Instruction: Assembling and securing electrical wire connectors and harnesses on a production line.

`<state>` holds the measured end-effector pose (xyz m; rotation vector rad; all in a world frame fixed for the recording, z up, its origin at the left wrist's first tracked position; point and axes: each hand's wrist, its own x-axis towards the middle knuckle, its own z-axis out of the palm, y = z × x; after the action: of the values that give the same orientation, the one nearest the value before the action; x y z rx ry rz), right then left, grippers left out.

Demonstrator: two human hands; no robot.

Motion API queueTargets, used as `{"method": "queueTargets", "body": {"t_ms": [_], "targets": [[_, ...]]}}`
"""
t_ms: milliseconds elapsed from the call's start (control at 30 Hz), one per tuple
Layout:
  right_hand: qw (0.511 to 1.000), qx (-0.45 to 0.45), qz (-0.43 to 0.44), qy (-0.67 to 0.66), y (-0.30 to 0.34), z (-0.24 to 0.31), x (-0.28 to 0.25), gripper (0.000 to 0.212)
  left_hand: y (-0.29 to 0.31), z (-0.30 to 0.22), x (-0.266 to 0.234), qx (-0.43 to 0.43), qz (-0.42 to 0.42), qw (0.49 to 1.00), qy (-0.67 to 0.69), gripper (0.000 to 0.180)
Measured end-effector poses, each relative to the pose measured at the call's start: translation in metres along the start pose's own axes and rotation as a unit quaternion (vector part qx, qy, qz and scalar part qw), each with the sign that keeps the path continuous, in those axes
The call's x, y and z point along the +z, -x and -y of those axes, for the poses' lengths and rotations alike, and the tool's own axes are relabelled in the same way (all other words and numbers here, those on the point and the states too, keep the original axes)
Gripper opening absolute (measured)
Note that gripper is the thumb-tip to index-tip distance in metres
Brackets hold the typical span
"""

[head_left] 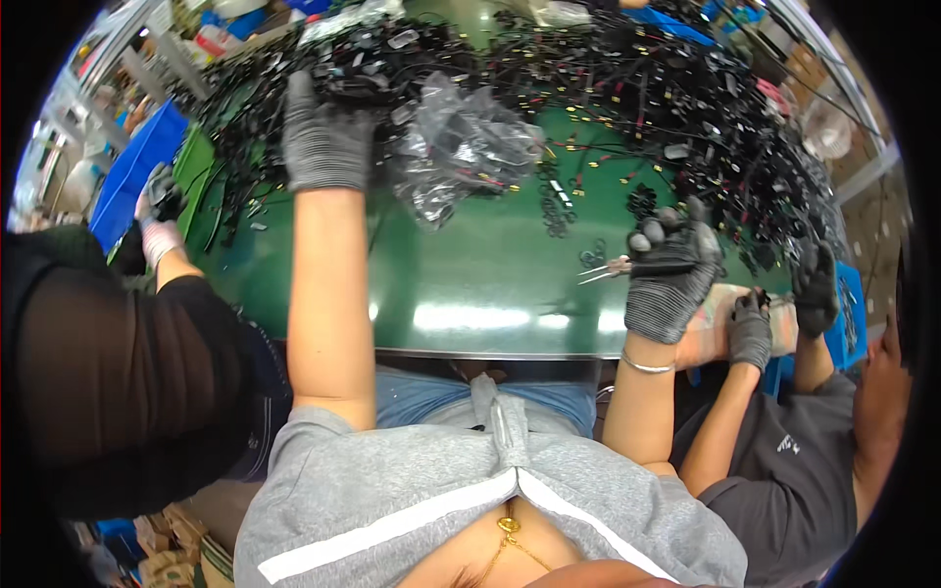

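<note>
Right, your gloved left hand [326, 137] is digging into the black cable pile [588, 88] at the far side of the green counter [470, 284], fingers curled on wires, while your right hand [671, 279] is gripping small scissors [627, 268] near the counter's front edge.

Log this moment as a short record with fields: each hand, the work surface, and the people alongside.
left hand: gloved, reaching into the pile of black cables, fingers curled on a bundle
right hand: gloved, gripping small scissors, blades pointing left
surface: green table
near left hand: crumpled clear plastic bag
loose items: small black rings near the scissors
neighbours: one gloved person on each side
</note>
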<state>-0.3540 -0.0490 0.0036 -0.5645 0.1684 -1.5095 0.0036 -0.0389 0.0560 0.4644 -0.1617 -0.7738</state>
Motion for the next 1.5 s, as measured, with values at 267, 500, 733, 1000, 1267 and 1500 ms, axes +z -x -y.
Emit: {"method": "queueTargets", "body": {"t_ms": [267,500,733,1000,1267,1500], "targets": [[0.974,0.011,-0.052,0.221,-0.048,0.022,-0.016,0.039,0.12,0.058,-0.048,0.012,0.259,0.894,-0.366,0.036],[0.433,0.029,-0.081,0.897,-0.203,-0.004,-0.021,0.042,0.129,0.085,-0.099,0.246,0.305,0.682,-0.617,0.017],[0.112,0.023,-0.028,0.993,-0.28,-0.018,-0.049,0.043,0.125,0.078,-0.096,0.231,0.32,0.665,-0.634,0.015],[0.194,0.011,0.057,0.979,-0.284,-0.04,-0.039,0.045,0.126,0.081,-0.103,0.154,0.287,0.731,-0.599,0.015],[0.863,0.074,0.117,0.486,-0.145,-0.023,0.007,0.02,0.129,0.082,-0.113,-0.032,0.221,0.861,-0.457,0.018],[0.765,0.083,0.321,0.552,-0.032,-0.031,0.052,0.019,0.126,0.098,-0.085,-0.422,0.218,0.871,-0.123,0.07]]}}
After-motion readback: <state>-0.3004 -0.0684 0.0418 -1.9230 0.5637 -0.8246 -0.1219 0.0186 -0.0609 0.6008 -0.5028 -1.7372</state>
